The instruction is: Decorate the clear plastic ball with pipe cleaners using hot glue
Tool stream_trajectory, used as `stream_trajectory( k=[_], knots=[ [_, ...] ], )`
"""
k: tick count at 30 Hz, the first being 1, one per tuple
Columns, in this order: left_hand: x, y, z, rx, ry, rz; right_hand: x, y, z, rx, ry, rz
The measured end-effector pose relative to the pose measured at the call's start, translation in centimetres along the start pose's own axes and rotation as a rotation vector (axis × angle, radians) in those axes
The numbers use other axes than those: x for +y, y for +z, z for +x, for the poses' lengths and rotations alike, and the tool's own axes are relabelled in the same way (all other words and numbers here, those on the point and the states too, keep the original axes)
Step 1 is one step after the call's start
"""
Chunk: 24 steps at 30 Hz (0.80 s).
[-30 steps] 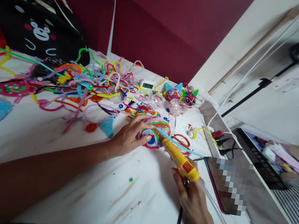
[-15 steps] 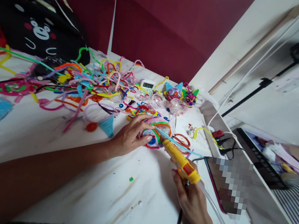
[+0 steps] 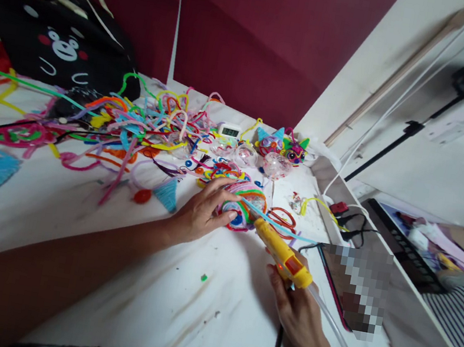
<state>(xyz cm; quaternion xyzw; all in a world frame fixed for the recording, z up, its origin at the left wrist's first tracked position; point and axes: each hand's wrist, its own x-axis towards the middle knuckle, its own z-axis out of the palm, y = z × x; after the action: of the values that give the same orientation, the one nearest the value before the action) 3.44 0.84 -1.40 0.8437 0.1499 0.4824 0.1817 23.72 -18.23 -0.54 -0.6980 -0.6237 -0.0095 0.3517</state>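
Observation:
My left hand (image 3: 204, 209) is closed around the left side of a ball (image 3: 247, 190) wrapped in striped pipe cleaners, its thumb low near a blue round piece. A light blue pipe cleaner (image 3: 281, 224) runs from the ball off to the right. In my right hand (image 3: 298, 308) is a yellow glue gun (image 3: 283, 251) with a small lit red light. Its nozzle points at the right side of the ball, touching or very close; I cannot tell which. A clear glue stick (image 3: 340, 339) sticks out of its back end.
Tangled pipe cleaners (image 3: 133, 120) spread over the left of the white table (image 3: 154, 309). Behind the ball stand a small digital timer (image 3: 229, 131), clear plastic balls (image 3: 277, 165) and two finished figures (image 3: 270, 141). A phone (image 3: 337, 288) lies right, beside a raised edge (image 3: 416, 325). A black bag (image 3: 57, 47) stands back left.
The glue gun and my right hand have shifted very slightly right and down. My left hand keeps its hold on the ball, which has barely moved.

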Motion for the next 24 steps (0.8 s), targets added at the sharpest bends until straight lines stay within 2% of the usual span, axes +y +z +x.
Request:
stream_trajectory(
  k=[17, 24],
  knots=[
    [-0.16, 0.18, -0.12, 0.002, -0.013, -0.003, -0.20, 0.00, -0.18, 0.005, 0.032, 0.033],
    [-0.07, 0.24, -0.08, 0.011, -0.014, -0.006, -0.12, -0.07, 0.33, -0.018, -0.010, 0.034]
  ],
)
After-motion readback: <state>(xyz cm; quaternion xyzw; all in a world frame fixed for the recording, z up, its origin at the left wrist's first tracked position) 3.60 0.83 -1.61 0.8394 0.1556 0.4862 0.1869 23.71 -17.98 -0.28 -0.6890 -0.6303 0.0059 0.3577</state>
